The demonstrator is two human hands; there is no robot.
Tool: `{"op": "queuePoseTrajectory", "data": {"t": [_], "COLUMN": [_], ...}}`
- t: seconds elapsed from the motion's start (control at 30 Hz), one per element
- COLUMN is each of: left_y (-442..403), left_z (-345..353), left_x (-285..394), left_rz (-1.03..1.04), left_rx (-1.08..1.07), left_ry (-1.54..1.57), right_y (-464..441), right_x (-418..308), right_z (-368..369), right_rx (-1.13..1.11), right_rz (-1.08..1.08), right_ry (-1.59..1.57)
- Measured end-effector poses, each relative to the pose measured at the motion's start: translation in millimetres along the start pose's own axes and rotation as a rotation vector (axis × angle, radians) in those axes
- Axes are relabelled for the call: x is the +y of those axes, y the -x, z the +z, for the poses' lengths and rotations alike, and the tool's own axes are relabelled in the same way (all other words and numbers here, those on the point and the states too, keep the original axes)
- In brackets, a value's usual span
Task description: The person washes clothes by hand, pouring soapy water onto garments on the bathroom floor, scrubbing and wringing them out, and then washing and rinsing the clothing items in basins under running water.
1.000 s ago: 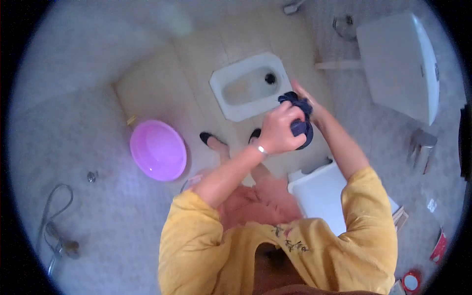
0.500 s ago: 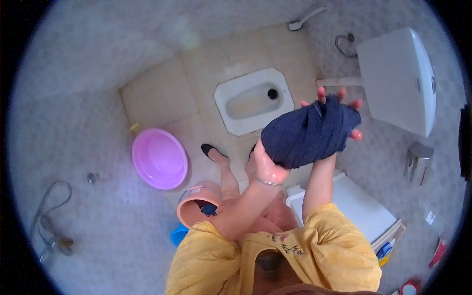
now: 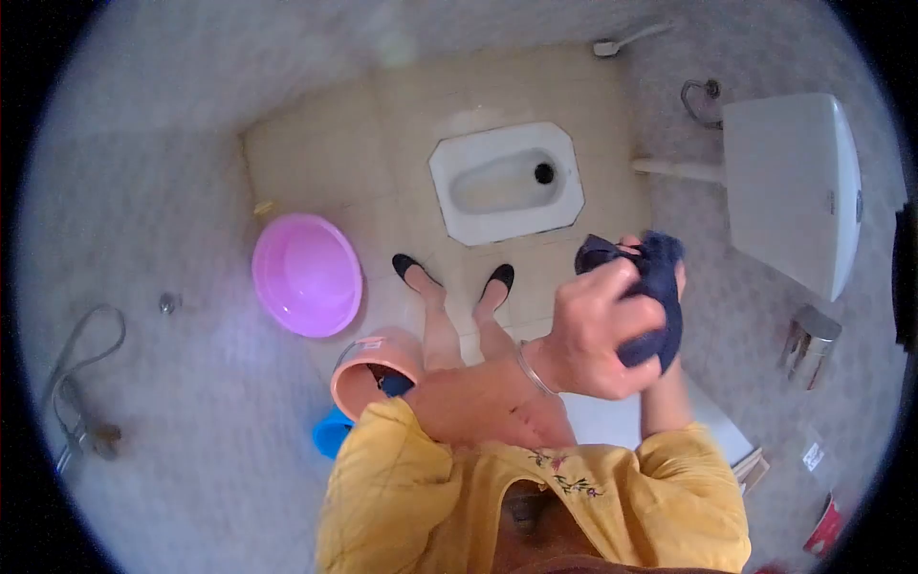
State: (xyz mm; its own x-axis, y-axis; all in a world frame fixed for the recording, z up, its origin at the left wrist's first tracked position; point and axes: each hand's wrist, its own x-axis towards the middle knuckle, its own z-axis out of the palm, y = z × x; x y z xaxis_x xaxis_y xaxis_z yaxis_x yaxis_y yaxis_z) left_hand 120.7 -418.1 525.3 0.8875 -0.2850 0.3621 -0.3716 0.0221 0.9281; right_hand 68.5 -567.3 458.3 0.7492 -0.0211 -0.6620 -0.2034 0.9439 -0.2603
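A dark navy cloth (image 3: 664,287) is bunched up between my two hands, to the right of my legs and below the squat toilet. My left hand (image 3: 612,330), with a bracelet at the wrist, comes from the left side of the body and has its fingers curled round the cloth. My right hand (image 3: 680,277) is behind the cloth, mostly hidden, with only some fingertips showing at its edges.
A white squat toilet (image 3: 507,184) is set in the tiled floor. At left stand a purple basin (image 3: 307,275), an orange bucket (image 3: 360,389) with dark cloth inside and a blue container (image 3: 332,433). A white cistern (image 3: 786,191) hangs at right.
The cloth was spread across both hands half a second ago and is now bunched up smaller. The hand with the bracelet has moved right and closed on it.
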Motion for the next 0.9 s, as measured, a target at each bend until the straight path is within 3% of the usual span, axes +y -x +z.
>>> {"op": "queuePoseTrajectory", "data": {"t": [0.03, 0.1, 0.27, 0.33, 0.37, 0.47, 0.57, 0.63, 0.9], "left_y": [-3, -9, -5, -2, 2, 4, 8, 21, 38], "left_z": [-1, -2, -4, -4, -2, 4, 5, 12, 32], "left_x": [5, 17, 36, 34, 33, 25, 11, -2, -51], "left_rz": [0.064, 0.194, 0.443, 0.474, 0.503, 0.505, 0.534, 0.562, 0.537], "left_rx": [-0.086, -0.248, -0.449, -0.502, -0.551, -0.672, -0.811, -0.755, -0.899], "left_ry": [-0.003, 0.043, -0.102, -0.128, -0.147, -0.203, -0.197, -0.233, -0.324], "right_y": [-1, 4, 21, 16, 12, -6, -19, -27, -64], "right_x": [3, -2, -18, -22, -22, -23, -14, -6, 12], "right_z": [5, 15, 64, 66, 65, 64, 64, 61, 29], "right_rx": [0.059, -0.163, -0.071, -0.158, -0.155, -0.316, -0.380, -0.369, -0.272], "right_rz": [-0.079, 0.029, 0.145, 0.159, 0.162, 0.018, 0.034, 0.046, 0.052], "right_ry": [-0.030, -0.084, 0.347, 0.735, 0.728, 1.361, 1.502, 1.542, 1.691]}}
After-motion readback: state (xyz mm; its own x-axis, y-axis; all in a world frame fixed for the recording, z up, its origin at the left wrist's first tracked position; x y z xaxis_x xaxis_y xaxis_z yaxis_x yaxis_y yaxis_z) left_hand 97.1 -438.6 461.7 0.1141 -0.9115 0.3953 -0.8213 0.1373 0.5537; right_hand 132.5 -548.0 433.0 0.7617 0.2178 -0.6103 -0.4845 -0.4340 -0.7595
